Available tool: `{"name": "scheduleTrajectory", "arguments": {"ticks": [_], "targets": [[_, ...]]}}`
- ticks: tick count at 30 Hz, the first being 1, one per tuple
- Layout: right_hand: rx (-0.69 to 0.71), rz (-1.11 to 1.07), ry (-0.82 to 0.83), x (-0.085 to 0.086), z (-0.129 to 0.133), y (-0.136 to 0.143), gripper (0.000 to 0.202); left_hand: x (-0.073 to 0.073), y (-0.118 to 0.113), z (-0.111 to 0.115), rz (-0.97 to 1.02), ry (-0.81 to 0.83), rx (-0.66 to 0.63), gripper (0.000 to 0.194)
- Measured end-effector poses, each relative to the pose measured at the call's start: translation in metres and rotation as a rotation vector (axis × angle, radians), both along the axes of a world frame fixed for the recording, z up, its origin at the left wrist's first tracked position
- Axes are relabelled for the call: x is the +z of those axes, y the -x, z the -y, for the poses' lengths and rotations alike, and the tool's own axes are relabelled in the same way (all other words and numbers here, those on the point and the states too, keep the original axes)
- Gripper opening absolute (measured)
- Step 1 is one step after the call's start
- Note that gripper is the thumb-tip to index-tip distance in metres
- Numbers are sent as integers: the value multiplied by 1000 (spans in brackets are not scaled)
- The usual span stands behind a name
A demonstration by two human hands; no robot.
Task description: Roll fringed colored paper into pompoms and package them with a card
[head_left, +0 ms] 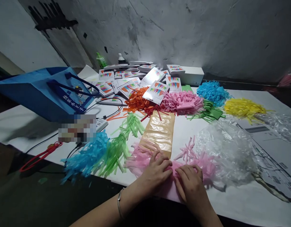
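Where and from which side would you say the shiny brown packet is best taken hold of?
I would pinch the shiny brown packet midway along its right long edge, coming from the right. It lies flat, with bare table beside that edge, whereas red strips reach over its far end and pink fringe overlaps its near left corner.

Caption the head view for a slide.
Two hands press pink tissue fringe beside a tan envelope, near blue and green fringe.

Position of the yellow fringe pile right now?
In the head view, the yellow fringe pile lies on the right side of the table, just right of the blue fringe pile and behind the clear plastic.
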State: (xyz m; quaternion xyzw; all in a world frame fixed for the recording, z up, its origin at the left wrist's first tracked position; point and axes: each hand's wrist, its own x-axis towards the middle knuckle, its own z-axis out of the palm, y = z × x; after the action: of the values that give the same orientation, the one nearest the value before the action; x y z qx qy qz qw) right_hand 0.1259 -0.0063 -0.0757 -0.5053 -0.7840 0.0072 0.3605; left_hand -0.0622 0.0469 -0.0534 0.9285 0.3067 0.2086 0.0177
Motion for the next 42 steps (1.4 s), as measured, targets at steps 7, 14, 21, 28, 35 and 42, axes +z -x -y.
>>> {"name": "scheduleTrajectory", "arguments": {"ticks": [7, 14, 21, 28, 35, 42], "targets": [[-59, 49, -17, -9, 9, -8, 28, -12, 14, 3, -47, 84, 35, 7], [-365, 215, 98, 2, -5, -3, 25, -5, -6, -7, -206, 241, 293, 17], [-316, 221, 14, 8, -9, 7, 16, 3, -20, -26, -244, 263, 319, 19], [-114, 90, -34, 0, -6, 1, 18, 15, -8, -15, -148, 173, 228, 24], [-23, 117, -59, 0, -6, 4, 24, 0, -1, -6, -24, -53, 15, 16], [5, 22, -76, -10, 11, -23, 22, -9, 19, -4, -116, 40, -71, 4]]}}
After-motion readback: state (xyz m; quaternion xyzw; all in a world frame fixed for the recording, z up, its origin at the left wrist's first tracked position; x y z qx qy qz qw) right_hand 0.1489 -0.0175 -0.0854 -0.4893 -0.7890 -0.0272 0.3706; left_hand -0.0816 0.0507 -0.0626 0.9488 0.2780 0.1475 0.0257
